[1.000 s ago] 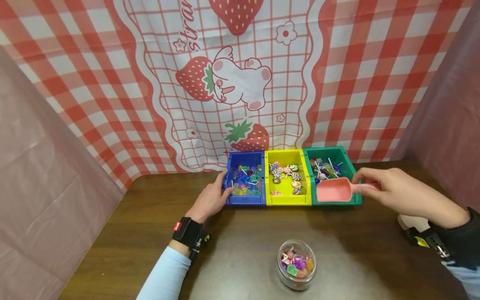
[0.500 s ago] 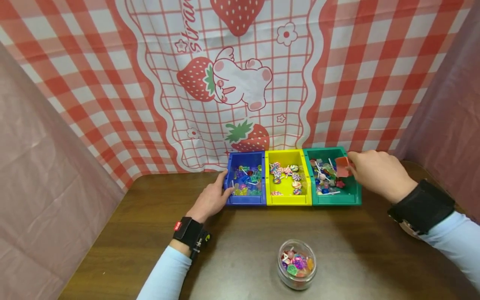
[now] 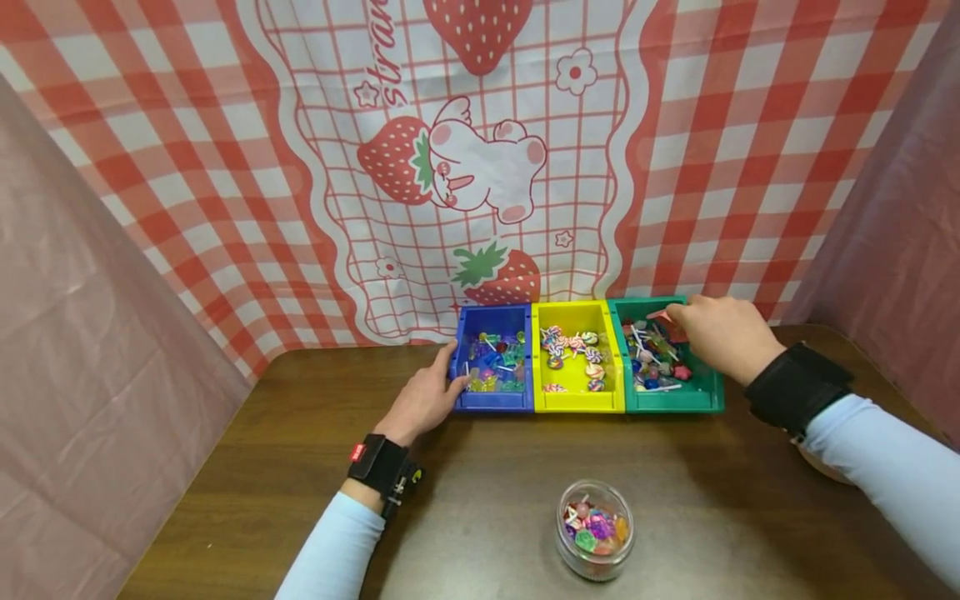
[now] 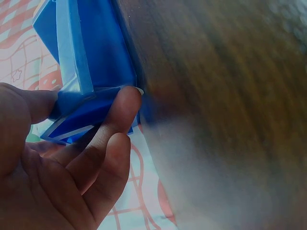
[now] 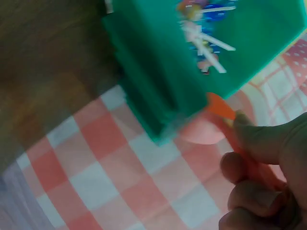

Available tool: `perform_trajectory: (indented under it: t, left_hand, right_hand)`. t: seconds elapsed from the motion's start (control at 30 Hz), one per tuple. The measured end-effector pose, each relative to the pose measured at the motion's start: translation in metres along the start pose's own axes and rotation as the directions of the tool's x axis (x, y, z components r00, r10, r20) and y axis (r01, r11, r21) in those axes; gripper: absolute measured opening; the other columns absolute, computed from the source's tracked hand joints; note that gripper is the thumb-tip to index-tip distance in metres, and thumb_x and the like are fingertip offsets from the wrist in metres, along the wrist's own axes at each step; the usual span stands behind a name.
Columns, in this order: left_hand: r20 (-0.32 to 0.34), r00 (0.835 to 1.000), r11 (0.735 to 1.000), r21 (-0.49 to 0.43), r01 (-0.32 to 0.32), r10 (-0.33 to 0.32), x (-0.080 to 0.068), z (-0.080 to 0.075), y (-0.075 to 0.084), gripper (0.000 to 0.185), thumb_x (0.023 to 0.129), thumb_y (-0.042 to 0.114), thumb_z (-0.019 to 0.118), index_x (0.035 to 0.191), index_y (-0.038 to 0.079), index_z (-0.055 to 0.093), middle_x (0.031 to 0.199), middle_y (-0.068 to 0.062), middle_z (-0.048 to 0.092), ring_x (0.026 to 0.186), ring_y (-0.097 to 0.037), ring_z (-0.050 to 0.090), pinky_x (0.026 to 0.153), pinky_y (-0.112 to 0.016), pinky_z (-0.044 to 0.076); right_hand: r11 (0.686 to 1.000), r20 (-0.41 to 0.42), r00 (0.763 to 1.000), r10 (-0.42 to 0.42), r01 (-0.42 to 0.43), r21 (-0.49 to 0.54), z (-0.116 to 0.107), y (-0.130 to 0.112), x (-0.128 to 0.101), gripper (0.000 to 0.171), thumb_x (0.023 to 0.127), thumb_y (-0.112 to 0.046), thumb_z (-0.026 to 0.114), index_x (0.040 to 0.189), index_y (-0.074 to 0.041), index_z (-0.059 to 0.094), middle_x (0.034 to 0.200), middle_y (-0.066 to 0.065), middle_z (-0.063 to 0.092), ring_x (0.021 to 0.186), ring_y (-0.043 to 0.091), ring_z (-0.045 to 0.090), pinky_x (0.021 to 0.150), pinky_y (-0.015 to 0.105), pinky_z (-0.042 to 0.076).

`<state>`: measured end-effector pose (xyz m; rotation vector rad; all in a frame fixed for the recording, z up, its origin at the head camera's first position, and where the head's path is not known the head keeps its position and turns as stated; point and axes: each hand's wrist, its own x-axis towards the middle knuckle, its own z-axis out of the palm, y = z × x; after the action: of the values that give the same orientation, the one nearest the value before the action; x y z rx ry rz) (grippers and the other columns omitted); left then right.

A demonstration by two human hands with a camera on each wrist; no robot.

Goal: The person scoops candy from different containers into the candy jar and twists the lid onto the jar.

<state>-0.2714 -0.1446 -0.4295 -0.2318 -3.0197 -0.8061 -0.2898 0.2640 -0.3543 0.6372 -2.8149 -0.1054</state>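
Observation:
Three joined bins stand at the table's back: a blue bin (image 3: 492, 402), a yellow bin (image 3: 577, 402) and a green bin (image 3: 675, 400), each with small candies and lollipops inside. My left hand (image 3: 448, 377) holds the blue bin's front left corner, thumb along the side wall, fingers on the front; in the left wrist view the thumb and index finger of this left hand (image 4: 91, 98) bracket the blue bin (image 4: 96, 52). My right hand (image 3: 678, 321) reaches over the green bin's far end, gripping a pink scoop (image 3: 660, 315) by its handle. The right wrist view shows the right hand (image 5: 240, 139), the pink scoop (image 5: 225, 112) and the green bin (image 5: 158, 76).
A clear round jar (image 3: 595, 529) holding mixed candies stands on the brown table (image 3: 487, 483) near its front edge. A red checked strawberry cloth (image 3: 450, 167) hangs behind the bins. Pink drapes (image 3: 90, 333) close both sides.
My right hand carried the scoop from in front of the green bin to over its far end, and the scoop is now mostly hidden. The left hand stayed on the blue bin.

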Motion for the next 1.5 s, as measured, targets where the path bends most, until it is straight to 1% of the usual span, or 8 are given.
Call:
perform_trajectory:
  t: [0.13, 0.27, 0.43, 0.67, 0.8, 1.13, 1.3, 1.5]
  left_hand:
    - [0.010, 1.000, 1.000, -0.003, 0.005, -0.005, 0.000, 0.001, 0.001, 0.068, 0.103, 0.041, 0.053, 0.159, 0.016, 0.024, 0.138, -0.022, 0.055, 0.112, -0.027, 0.061, 0.098, -0.050, 0.046]
    - [0.014, 1.000, 1.000, -0.005, 0.008, -0.008, 0.000, 0.000, 0.002, 0.068, 0.103, 0.042, 0.053, 0.159, 0.017, 0.023, 0.138, -0.022, 0.055, 0.111, -0.027, 0.060, 0.099, -0.050, 0.046]
    - [0.005, 1.000, 1.000, 0.002, 0.007, -0.007, 0.001, 0.000, 0.002, 0.068, 0.103, 0.042, 0.054, 0.159, 0.017, 0.024, 0.138, -0.023, 0.055, 0.114, -0.029, 0.060, 0.099, -0.051, 0.045]
    - [0.007, 1.000, 1.000, -0.003, 0.016, -0.016, 0.000, 0.000, 0.002, 0.068, 0.102, 0.040, 0.055, 0.159, 0.017, 0.024, 0.139, -0.022, 0.055, 0.112, -0.028, 0.060, 0.099, -0.052, 0.045]
    - [0.010, 1.000, 1.000, -0.008, 0.023, -0.023, 0.000, 0.000, 0.002, 0.068, 0.102, 0.041, 0.054, 0.159, 0.017, 0.024, 0.139, -0.022, 0.055, 0.110, -0.027, 0.060, 0.099, -0.051, 0.045]
    - [0.013, 1.000, 1.000, -0.011, 0.026, -0.026, 0.001, 0.000, 0.003, 0.069, 0.102, 0.042, 0.054, 0.159, 0.017, 0.024, 0.141, -0.022, 0.053, 0.108, -0.027, 0.060, 0.099, -0.051, 0.045]
    - [0.009, 1.000, 1.000, -0.009, 0.021, -0.020, 0.001, -0.001, 0.002, 0.069, 0.102, 0.042, 0.054, 0.159, 0.017, 0.024, 0.140, -0.022, 0.054, 0.109, -0.027, 0.060, 0.099, -0.051, 0.046]
    - [0.014, 1.000, 1.000, -0.008, 0.020, -0.020, 0.000, -0.001, 0.003, 0.069, 0.102, 0.042, 0.055, 0.159, 0.018, 0.024, 0.140, -0.022, 0.054, 0.109, -0.027, 0.060, 0.099, -0.051, 0.045]
  right_hand:
    - [0.997, 0.086, 0.996, 0.019, -0.026, 0.076, 0.007, 0.005, 0.003, 0.024, 0.082, -0.004, 0.079, 0.103, 0.000, 0.068, 0.074, 0.010, 0.062, 0.058, 0.022, 0.054, 0.053, 0.045, 0.054]
    - [0.982, 0.146, 0.988, 0.043, -0.069, 0.176, 0.008, 0.010, 0.002, 0.010, 0.092, -0.010, 0.070, 0.094, -0.003, 0.063, 0.070, 0.004, 0.056, 0.058, 0.019, 0.051, 0.052, 0.038, 0.048]
    - [0.941, 0.186, 0.981, 0.059, -0.117, 0.318, 0.004, 0.021, -0.002, 0.016, 0.099, -0.015, 0.061, 0.093, -0.001, 0.064, 0.067, 0.002, 0.052, 0.055, 0.018, 0.046, 0.051, 0.034, 0.037]
    - [0.885, 0.230, 0.971, 0.066, -0.163, 0.436, 0.010, 0.036, -0.006, 0.021, 0.101, -0.019, 0.058, 0.087, -0.005, 0.065, 0.065, 0.001, 0.046, 0.056, 0.018, 0.043, 0.053, 0.034, 0.033]
    - [0.875, 0.241, 0.967, 0.083, -0.187, 0.446, 0.015, 0.037, -0.008, 0.023, 0.102, -0.020, 0.056, 0.089, -0.002, 0.062, 0.068, 0.002, 0.046, 0.059, 0.019, 0.044, 0.053, 0.034, 0.034]
    - [0.899, 0.181, 0.972, 0.151, -0.211, 0.384, 0.020, 0.011, -0.006, 0.027, 0.103, -0.022, 0.056, 0.103, 0.004, 0.059, 0.070, 0.005, 0.054, 0.055, 0.019, 0.049, 0.050, 0.034, 0.040]
    - [0.892, 0.156, 0.973, 0.170, -0.219, 0.395, 0.022, 0.007, -0.007, 0.031, 0.103, -0.022, 0.055, 0.112, 0.008, 0.061, 0.073, 0.006, 0.058, 0.054, 0.019, 0.050, 0.049, 0.034, 0.040]
    - [0.868, 0.124, 0.967, 0.223, -0.255, 0.426, 0.029, 0.015, -0.012, 0.034, 0.102, -0.027, 0.056, 0.109, 0.006, 0.064, 0.070, 0.004, 0.059, 0.055, 0.020, 0.049, 0.050, 0.034, 0.038]
